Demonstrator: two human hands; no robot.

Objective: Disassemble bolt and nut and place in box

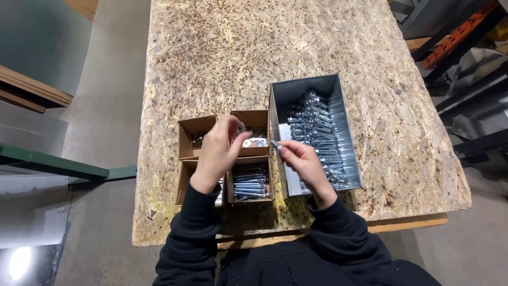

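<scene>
Steel washer (241, 127) pinched in left hand (217, 153) fingers; right hand (304, 159) fingers pinch bolt (274, 143)

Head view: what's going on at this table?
A person in dark sleeves works at a chipboard table. The left hand holds a small washer above four small cardboard boxes of hardware. The right hand pinches a bolt at the edge of a grey metal bin full of bolts.

Left hand (217, 153) hides lower-left box (184, 182) contents; pinched piece (241, 127) too small (washer perhaps).
</scene>
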